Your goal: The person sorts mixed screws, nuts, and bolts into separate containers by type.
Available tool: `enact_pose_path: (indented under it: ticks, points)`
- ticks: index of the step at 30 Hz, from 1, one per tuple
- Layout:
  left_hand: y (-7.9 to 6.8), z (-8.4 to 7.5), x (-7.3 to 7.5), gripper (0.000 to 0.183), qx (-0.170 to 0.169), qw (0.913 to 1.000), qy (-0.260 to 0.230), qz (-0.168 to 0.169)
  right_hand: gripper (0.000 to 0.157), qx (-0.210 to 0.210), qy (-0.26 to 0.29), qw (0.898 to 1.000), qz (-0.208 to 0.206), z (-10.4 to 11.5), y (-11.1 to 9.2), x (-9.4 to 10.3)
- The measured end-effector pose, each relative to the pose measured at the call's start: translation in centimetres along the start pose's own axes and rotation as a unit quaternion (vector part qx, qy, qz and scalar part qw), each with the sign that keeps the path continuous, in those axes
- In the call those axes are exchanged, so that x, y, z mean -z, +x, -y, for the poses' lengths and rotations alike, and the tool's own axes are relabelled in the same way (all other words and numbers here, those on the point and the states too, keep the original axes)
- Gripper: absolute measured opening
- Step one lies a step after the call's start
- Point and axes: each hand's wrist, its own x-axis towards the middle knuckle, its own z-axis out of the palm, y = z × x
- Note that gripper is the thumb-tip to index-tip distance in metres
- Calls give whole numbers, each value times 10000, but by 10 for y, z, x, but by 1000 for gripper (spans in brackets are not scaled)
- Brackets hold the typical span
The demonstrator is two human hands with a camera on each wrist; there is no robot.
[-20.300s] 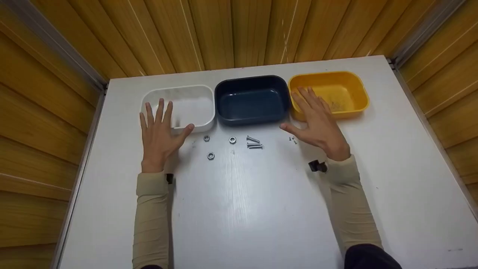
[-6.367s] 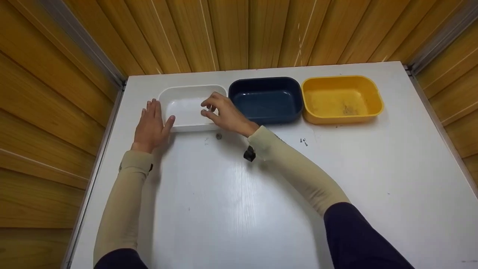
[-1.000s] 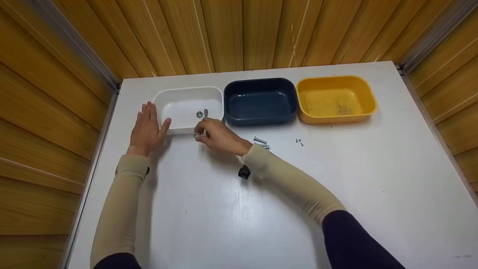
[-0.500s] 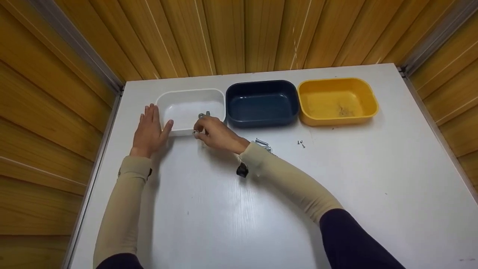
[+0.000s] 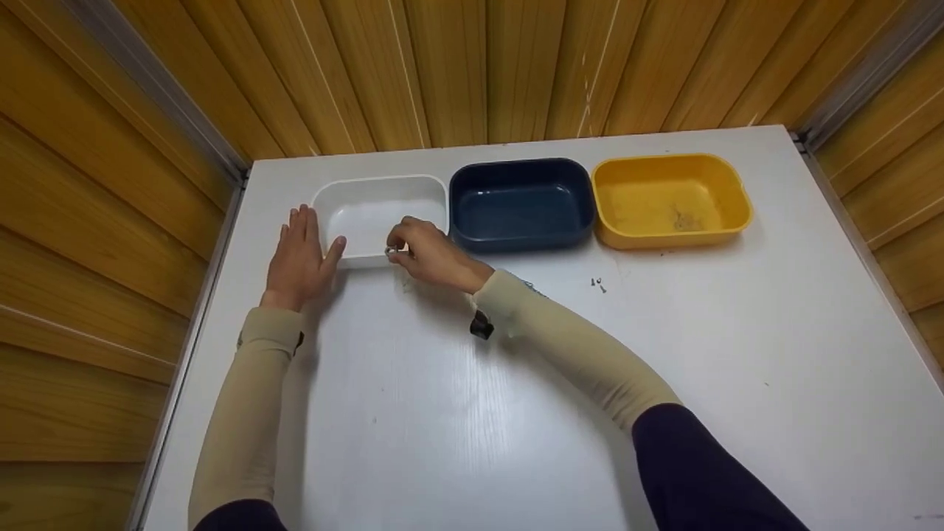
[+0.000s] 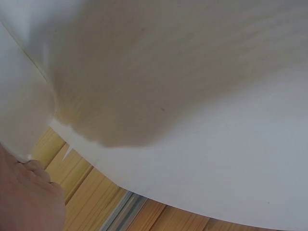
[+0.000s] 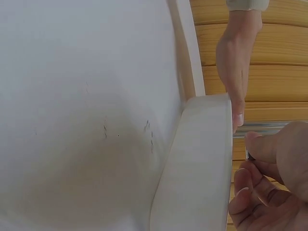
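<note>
In the head view, my right hand (image 5: 431,254) pinches a metal nut (image 5: 391,251) between thumb and fingertips above the front rim of the white bin (image 5: 358,259). The right wrist view shows only the edge of the nut (image 7: 249,155) between the fingertips, just past the white bin's wall (image 7: 197,163). My left hand (image 5: 297,254) lies with straight fingers along the bin's left side, its thumb at the front left corner. The bin's floor near the right hand is hidden behind that hand.
A dark blue bin (image 5: 522,243) and a yellow bin (image 5: 671,240) stand to the right in the row. Several tiny screws (image 5: 598,284) lie before the yellow bin. Bolts (image 5: 534,288) show barely past my right sleeve. Wooden panels (image 5: 472,74) border the table.
Over the last second my right hand has risen with the nut from before the white bin to above its front rim, covering the two nuts inside. My left hand keeps its place.
</note>
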Motion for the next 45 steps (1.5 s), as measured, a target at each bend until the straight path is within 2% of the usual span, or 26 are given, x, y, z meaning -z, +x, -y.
enact_pose_path:
  ticks: [12, 20, 39, 45]
  points:
    - [-2, 0, -2, 96, 62, 10000, -40, 65, 19, -29, 62, 10000, -35, -5, 6, -1]
    - [-2, 3, -3, 94, -51, 9999, -56, -81, 20, -119, 17, 9999, -44, -10, 9, 4]
    - [-2, 2, 1, 94, -63, 9998, -118, -110, 21, -597, 198, 9973, -376, -23, 20, 15]
    - [0, -1, -2, 93, -43, 9999, -56, -112, 21, -757, 74, 9967, -298, -24, 28, 19]
